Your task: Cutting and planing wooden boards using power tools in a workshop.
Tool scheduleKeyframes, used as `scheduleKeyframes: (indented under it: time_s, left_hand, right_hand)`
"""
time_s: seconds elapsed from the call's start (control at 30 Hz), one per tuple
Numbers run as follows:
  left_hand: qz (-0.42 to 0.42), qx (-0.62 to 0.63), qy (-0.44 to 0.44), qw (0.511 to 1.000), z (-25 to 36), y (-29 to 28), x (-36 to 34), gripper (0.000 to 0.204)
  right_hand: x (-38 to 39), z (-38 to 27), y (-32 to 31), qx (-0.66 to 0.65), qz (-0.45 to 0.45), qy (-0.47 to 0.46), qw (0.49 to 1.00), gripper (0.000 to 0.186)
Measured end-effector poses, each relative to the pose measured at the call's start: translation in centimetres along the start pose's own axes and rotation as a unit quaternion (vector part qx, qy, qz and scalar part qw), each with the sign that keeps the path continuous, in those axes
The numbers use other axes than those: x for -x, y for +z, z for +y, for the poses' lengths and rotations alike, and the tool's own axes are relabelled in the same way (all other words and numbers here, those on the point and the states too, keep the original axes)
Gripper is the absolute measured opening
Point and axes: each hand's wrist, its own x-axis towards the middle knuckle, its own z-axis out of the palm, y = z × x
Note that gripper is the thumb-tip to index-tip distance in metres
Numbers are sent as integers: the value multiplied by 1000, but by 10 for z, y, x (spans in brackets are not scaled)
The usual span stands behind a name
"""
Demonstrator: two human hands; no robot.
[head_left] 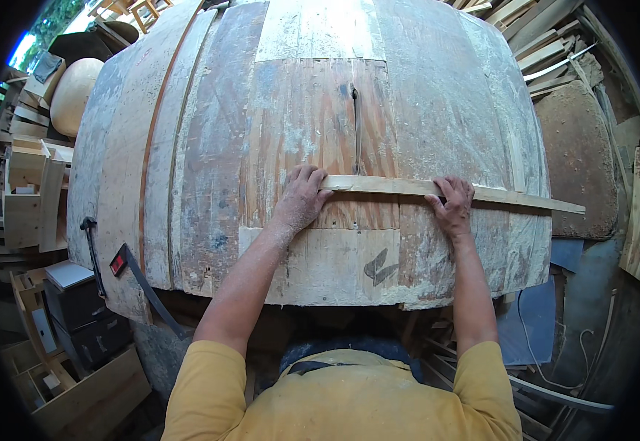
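Observation:
A long pale wooden strip (500, 195) lies crosswise over the wooden worktable (217, 158), its far end reaching past the right edge. My left hand (304, 197), dusted with sawdust, closes round the strip's left end. Farther along, my right hand (453, 206) grips the strip near its middle, fingers over the far side and thumb at the near side. Just beyond the strip, between my hands, a thin saw blade (357, 128) stands edge-on in a slot of the reddish plywood panel (312, 121). I cannot tell whether it is turning.
A framing square (147, 290) and a dark clamp-like tool (92, 250) lie at the table's left front. Wooden boxes (26, 195) crowd the left side. Stacked boards (548, 55) and a worn brown panel (577, 158) stand at right. Sawdust covers the tabletop.

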Motion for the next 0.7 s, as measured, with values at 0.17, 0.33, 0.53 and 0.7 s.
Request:
scheduleKeyframes:
  time_s: [0.17,0.33,0.53,0.7]
  left_hand:
    - [-6,-2,-15,1000,-1,-1,-4,38]
    - [-5,-7,-14,1000,-7,0,-12,40]
    - [-8,-30,-10,999,-13,3,-21,39]
    - [8,-58,-9,998,-14,3,-29,38]
  right_hand:
    - [-10,4,3,-1,4,-19,1000,40]
    - [-16,7,8,2,-3,-13,1000,40]
    - [-26,9,8,-2,2,-17,1000,40]
    - [-32,11,8,2,3,-11,1000,39]
